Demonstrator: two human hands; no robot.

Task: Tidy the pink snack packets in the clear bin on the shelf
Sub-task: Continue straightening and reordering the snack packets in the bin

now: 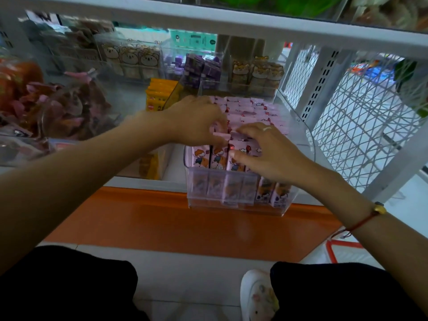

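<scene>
Head view: glossy pink snack packets, flat-topped and upright, fill the clear bin (hard plastic) on the white shelf. Left hand pinches one packet's top; right hand rests spread across the front rows.

Glossy printed pink packets in a clear, smooth plastic bin; white painted metal shelf with wire-mesh side; glossy orange base.
</scene>
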